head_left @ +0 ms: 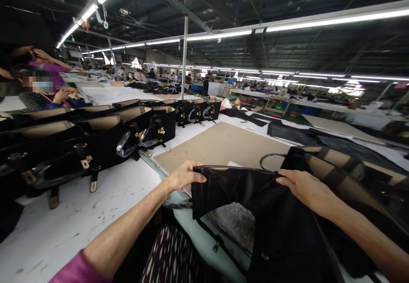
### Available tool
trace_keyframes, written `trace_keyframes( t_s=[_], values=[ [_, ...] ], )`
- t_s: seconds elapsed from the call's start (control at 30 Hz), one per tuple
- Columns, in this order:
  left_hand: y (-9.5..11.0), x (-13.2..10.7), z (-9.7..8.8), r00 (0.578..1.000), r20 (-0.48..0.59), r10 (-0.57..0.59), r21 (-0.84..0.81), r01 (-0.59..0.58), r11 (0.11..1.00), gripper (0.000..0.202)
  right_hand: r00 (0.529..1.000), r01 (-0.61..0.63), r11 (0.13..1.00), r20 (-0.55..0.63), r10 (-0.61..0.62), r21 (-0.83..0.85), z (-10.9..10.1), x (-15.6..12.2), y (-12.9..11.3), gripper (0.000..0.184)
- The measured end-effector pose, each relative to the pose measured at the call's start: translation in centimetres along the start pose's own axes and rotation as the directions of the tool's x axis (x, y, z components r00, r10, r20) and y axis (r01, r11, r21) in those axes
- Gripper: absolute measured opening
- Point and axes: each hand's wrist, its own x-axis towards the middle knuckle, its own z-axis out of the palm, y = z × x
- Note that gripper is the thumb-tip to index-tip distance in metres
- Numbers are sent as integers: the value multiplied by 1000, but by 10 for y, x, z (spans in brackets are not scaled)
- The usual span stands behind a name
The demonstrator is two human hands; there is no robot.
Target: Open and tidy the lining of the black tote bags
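A black handbag [281, 223] stands in front of me at the table's near edge, its upper edge stretched between my two hands. My left hand [185, 175] pinches the left end of that edge, thumb on the near side. Farther right, my right hand [300, 185] grips the same edge, fingers pressed together. A clear-wrapped handle [177, 204] shows below my left hand, and a thin dark loop [271, 157] rises behind the edge. Right beside my right arm is another black bag with a tan lining [338, 164], partly hidden by the arm.
Rows of black handbags [96, 147] with gold clasps and wrapped handles line the white table [96, 219] at left. A tan board [220, 142] lies ahead. Dark flat pieces [287, 132] lie beyond it at right. A masked person [47, 91] sits at far left.
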Motion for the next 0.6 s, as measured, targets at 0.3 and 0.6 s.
trace_keyframes(
  t_s=[0.3,0.6],
  values=[
    [-6,5,1,999,3,41,-53,-41,998,28,998,40,985,-35,-46,-166,-1,-4,-15,32],
    [-9,0,9,998,-3,68,-68,-68,995,28,874,470,877,-188,-448,97,-19,-2,-108,26]
  ],
)
